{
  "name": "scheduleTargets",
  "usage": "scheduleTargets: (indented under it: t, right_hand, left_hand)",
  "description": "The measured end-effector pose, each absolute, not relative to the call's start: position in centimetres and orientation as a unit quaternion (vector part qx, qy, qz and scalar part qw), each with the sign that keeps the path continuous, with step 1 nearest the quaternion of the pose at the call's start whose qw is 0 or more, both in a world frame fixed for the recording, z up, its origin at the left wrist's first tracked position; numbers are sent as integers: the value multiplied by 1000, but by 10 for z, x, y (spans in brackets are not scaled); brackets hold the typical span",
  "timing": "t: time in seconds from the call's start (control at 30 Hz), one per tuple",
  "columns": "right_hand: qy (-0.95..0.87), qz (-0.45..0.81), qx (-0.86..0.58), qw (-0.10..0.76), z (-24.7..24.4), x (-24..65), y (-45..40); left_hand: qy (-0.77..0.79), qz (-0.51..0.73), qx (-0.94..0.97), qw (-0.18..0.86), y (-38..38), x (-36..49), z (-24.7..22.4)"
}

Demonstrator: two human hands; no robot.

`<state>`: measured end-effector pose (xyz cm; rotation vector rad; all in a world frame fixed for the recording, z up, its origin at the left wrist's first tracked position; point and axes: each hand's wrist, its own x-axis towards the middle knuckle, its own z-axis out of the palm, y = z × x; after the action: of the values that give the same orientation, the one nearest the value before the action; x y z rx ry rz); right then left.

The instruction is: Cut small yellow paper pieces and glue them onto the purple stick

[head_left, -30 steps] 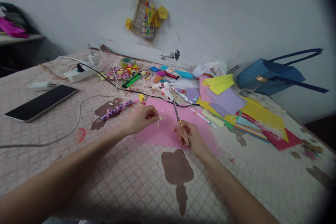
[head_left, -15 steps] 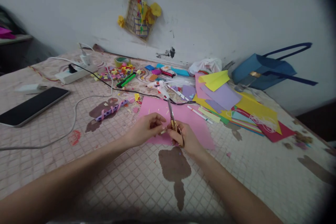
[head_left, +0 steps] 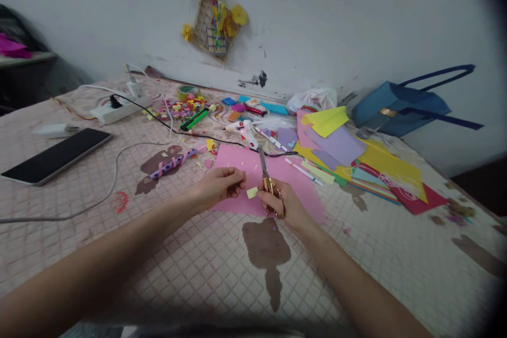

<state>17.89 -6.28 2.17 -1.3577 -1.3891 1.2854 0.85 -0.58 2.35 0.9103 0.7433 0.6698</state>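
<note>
My right hand point(head_left: 279, 200) is closed round gold-handled scissors point(head_left: 264, 166), whose blades point away from me. A small pale yellow piece of paper point(head_left: 252, 193) sticks out at this hand's fingertips, on the side facing the other hand. My left hand point(head_left: 225, 185) is just to the left, its thumb and fingers pinched together. Whatever is between those fingertips, if anything, is too small to make out. Beneath both hands lies a pink sheet of paper point(head_left: 301, 195), with a few tiny pale slivers near its far edge.
A white glue gun point(head_left: 249, 134) lies beyond the pink sheet, its black cord crossing the table. To the left are a phone point(head_left: 59, 156), a power strip point(head_left: 122, 111) and a purple ribbon-wrapped stick point(head_left: 172, 163). Coloured papers point(head_left: 336, 142) and a blue bag point(head_left: 400, 108) are at right.
My hands have drawn apart. The pale yellow piece now shows clearly at my right fingertips, and my left fingers have closed more tightly together. The view has shifted slightly.
</note>
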Motion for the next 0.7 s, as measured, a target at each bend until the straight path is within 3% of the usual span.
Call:
scheduleTargets:
  t: [0.2, 0.37, 0.53, 0.7]
  right_hand:
    - [-560, 483, -569, 359, 17, 183, -59]
    - [-629, 302, -628, 344, 14, 191, -54]
    - [-691, 40, -699, 177, 17, 204, -50]
    - [-731, -17, -674, 105, 15, 215, -49]
  left_hand:
    - [337, 323, 448, 763, -4, 9, 18]
    - [323, 317, 410, 792, -5, 7, 20]
    - [321, 279, 321, 846, -8, 7, 23]
    - [303, 251, 260, 882, -8, 6, 26]
